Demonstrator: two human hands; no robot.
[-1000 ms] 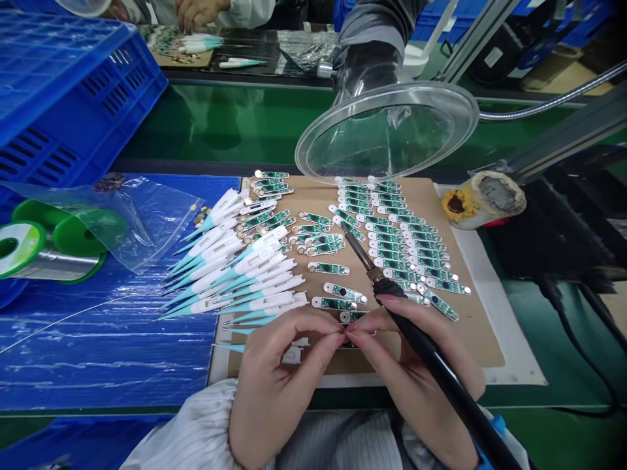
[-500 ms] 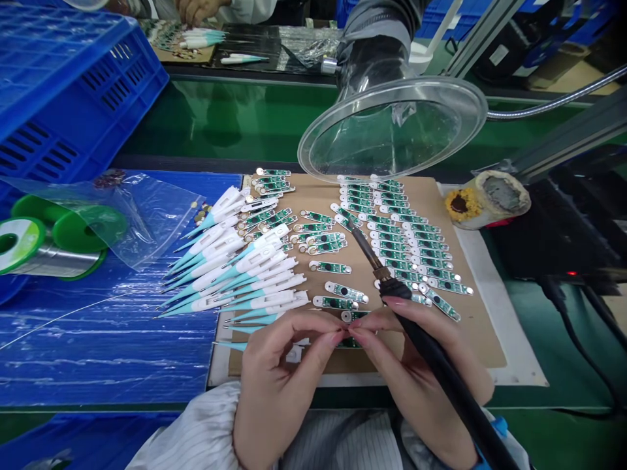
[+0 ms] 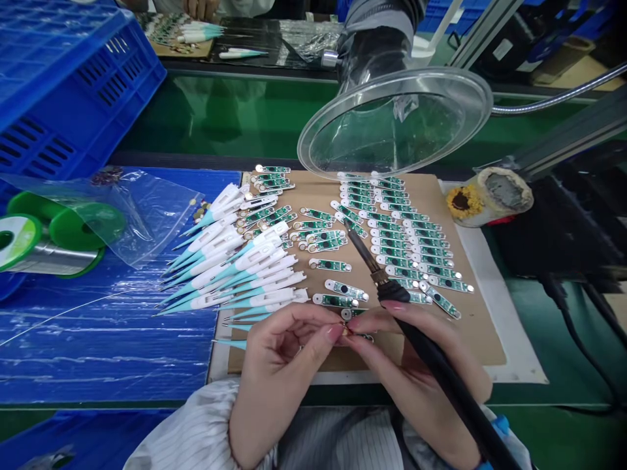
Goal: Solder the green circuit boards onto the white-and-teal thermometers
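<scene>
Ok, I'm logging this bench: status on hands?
Left hand and right hand pinching tiny piece. Right also holding soldering iron, partly blocking view of circuit boards. Fingertips visible.

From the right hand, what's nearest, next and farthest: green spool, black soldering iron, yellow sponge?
1. Black soldering iron: held in the right hand.
2. Yellow sponge: past the hand, on the right.
3. Green spool: way over on the left.

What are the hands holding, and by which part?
The right hand holds the soldering iron by its black handle. Pinched between both hands' fingertips is something too small to tell.
</scene>
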